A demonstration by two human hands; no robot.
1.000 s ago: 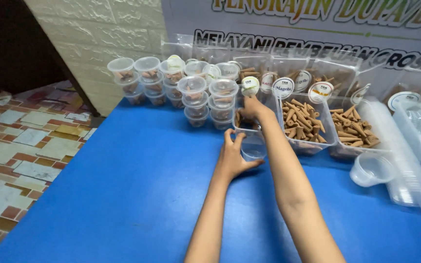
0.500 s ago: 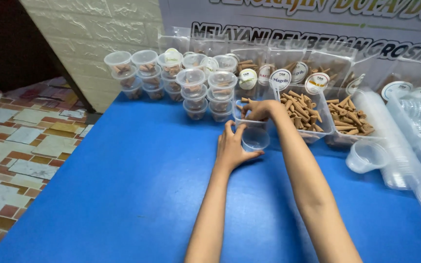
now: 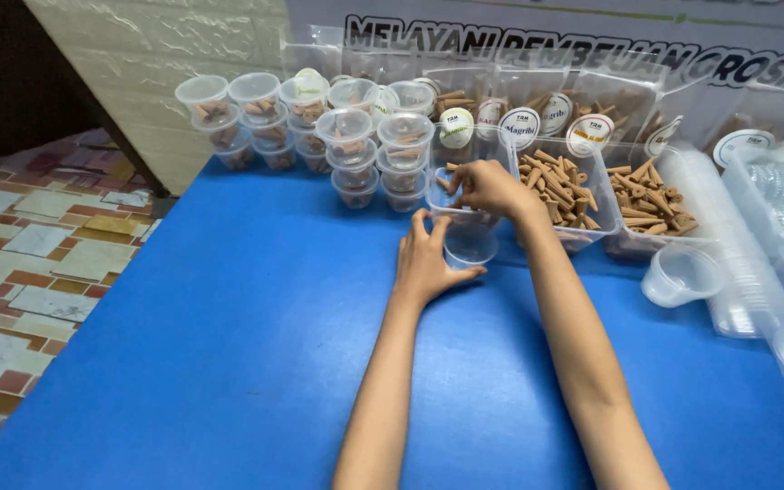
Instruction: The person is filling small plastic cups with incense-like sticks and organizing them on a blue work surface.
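Your right hand (image 3: 487, 189) has dropped from the tray toward the clear cup (image 3: 470, 243). It's pinching brown cones over it. Your left hand (image 3: 428, 263) cradles the cup on the blue table (image 3: 229, 363).

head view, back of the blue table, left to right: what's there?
Stacked lidded clear plastic cups of brown cones → small clear cup steadied by left hand, right hand above it → open clear trays of brown cones → empty clear cup lying on its side → long sleeve of nested clear cups.
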